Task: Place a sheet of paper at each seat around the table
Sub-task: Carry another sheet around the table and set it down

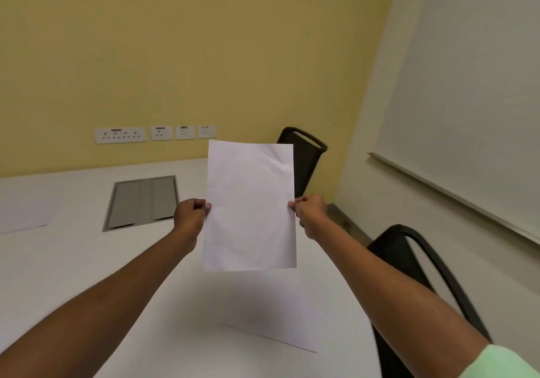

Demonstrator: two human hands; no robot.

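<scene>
Up in the air over the white table (87, 260), a flat white sheet (249, 205) with a creased far-right corner is pinched by the left hand (190, 215) and right hand (311, 214) at its sides.

You are facing a yellow wall (190, 41) filling the upper left of the frame, with a row of white socket plates (120, 135) low on it. A whiteboard (467, 91) is hanging at the upper right. Two black chairs (304, 155) are standing right of the white table (73, 260); its grey cable hatch (142, 202) is lying shut, centre left.
</scene>
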